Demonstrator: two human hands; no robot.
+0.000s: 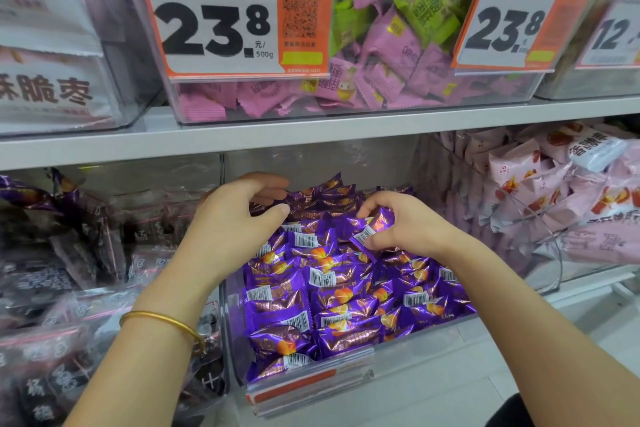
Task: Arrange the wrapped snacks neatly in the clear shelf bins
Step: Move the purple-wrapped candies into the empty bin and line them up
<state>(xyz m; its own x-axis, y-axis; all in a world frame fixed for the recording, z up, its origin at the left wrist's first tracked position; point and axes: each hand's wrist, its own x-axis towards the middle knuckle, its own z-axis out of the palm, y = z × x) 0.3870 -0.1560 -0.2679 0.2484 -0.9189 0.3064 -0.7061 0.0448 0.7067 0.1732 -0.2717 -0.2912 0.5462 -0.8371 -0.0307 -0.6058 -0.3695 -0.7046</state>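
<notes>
A purple snack (372,230) is pinched aslant by the right grip (405,222) above the clear bin (433,340), toward its rear; the left grip (235,215) is loosely spread.

My left hand (235,215) and right hand (405,222) are bare, as are both forearms down to the frame's lower edge. Left wrist: one thin, plain gold bangle (162,322), lower left. Dark garment (509,411) patch, bottom right.

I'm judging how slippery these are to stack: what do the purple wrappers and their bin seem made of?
The purple wrappers look like metallised plastic film: glossy, crinkled, with bright glints. The bin appears to be clear rigid plastic: packets show through its smooth, faintly reflective wall.
</notes>
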